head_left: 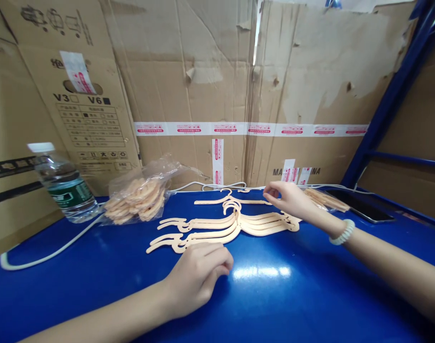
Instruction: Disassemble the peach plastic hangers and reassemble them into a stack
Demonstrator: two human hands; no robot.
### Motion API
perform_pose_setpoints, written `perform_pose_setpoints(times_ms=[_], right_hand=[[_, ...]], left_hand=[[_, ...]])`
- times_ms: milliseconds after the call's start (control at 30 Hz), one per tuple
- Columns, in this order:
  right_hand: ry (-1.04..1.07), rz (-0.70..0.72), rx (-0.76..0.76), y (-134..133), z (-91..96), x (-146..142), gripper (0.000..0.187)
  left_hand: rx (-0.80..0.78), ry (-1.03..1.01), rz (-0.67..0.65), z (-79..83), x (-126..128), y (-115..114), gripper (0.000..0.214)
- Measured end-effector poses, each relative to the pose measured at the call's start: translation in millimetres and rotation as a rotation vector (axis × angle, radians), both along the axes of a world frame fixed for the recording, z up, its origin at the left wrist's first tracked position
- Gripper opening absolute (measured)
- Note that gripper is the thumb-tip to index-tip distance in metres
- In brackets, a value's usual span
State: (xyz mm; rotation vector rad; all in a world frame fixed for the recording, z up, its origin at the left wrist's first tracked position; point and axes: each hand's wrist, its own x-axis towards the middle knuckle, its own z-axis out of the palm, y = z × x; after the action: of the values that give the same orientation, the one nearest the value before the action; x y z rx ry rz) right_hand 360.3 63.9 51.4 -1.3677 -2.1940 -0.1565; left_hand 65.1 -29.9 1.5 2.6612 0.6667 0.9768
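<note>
Several thin pale wooden hanger-shaped pieces (221, 226) lie overlapped in a row on the blue table (274, 295). My left hand (199, 271) rests on the table just in front of the nearest piece, fingers curled under, nothing visible in them. My right hand (287, 200) hovers over the right end of the row, thumb and forefinger pinched on the end of the farthest piece (217, 200). A pale bead bracelet (342, 232) sits on my right wrist.
A clear bag of similar wooden pieces (141, 197) lies at left, beside a water bottle (64, 183). A white cable (42, 257) runs along the table's back. A dark phone (360, 205) and more pieces (326, 199) lie at right. Cardboard boxes (221, 85) wall the back.
</note>
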Motion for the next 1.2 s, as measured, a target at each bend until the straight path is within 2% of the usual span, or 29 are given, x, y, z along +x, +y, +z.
perform_pose_setpoints(times_ms=[233, 433, 733, 933, 1067, 1200], right_hand=[[-0.143, -0.112, -0.070, 35, 9.4, -17, 0.013], [-0.245, -0.171, -0.208, 60, 3.8, -36, 0.020], [-0.371, -0.276, -0.290, 85, -12.1, -58, 0.027], [-0.377, -0.284, -0.270, 85, -12.5, -65, 0.028], [-0.303, -0.253, -0.227, 75, -2.2, -61, 0.023], [-0.124, -0.184, -0.127, 52, 13.4, -53, 0.012]], left_hand=[[0.100, 0.081, -0.021, 1.5, 1, -4, 0.016], [0.257, 0.268, -0.018, 0.1, 4, -6, 0.023], [0.210, 0.376, -0.027, 3.3, 6, -8, 0.026], [0.203, 0.386, -0.027, 2.6, 6, -8, 0.026], [0.165, 0.357, -0.039, 2.3, 6, -6, 0.026], [0.075, 0.291, -0.079, 3.3, 3, -6, 0.030]])
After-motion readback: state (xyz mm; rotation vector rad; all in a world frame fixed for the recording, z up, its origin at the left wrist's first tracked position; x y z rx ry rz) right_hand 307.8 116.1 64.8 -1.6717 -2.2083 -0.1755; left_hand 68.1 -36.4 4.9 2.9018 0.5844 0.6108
